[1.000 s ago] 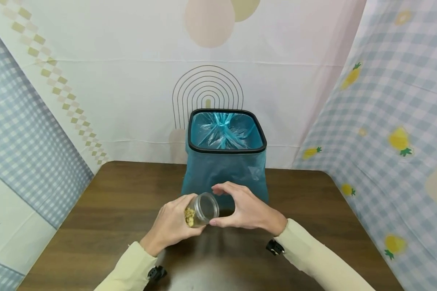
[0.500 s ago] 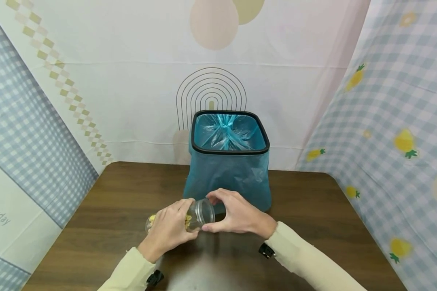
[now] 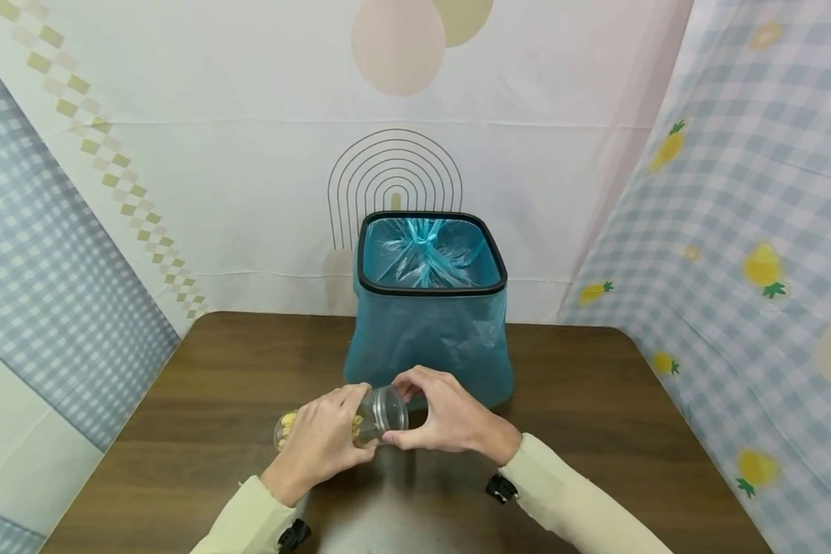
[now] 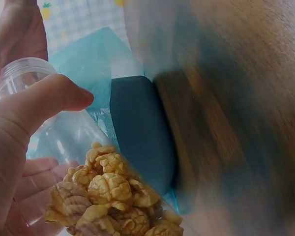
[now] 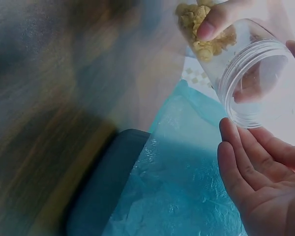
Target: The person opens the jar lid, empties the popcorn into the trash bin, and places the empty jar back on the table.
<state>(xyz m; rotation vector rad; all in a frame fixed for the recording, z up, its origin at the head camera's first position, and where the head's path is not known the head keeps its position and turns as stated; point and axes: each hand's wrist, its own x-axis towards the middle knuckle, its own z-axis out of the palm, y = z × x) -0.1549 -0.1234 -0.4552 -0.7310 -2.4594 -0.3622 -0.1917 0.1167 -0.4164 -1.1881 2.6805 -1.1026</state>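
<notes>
My left hand (image 3: 322,442) grips a clear, lidless jar (image 3: 372,415) round its body and holds it on its side, the mouth facing right. Golden popcorn (image 4: 110,189) lies in its base half, several pieces pressed against the wall in the left wrist view. At the mouth, the thumb and fingertips of my right hand (image 3: 450,415) curve about the threaded rim (image 5: 226,93). Fingertips sit right at the rim's edge in the right wrist view, with the thumb at its opposite side. Part of the jar's body is hidden behind my left hand.
A bin with a black rim (image 3: 432,291) and a blue plastic bag liner (image 3: 429,331) stands just beyond the hands, the liner gathered in a knot inside. Brown wooden table (image 3: 235,369) lies beneath. Printed cloth (image 3: 249,192) hangs behind and at both sides.
The jar has turned from facing up toward the head camera to lying sideways, its base now showing left of my left hand. My right hand has moved left and its fingers closed in on the rim.
</notes>
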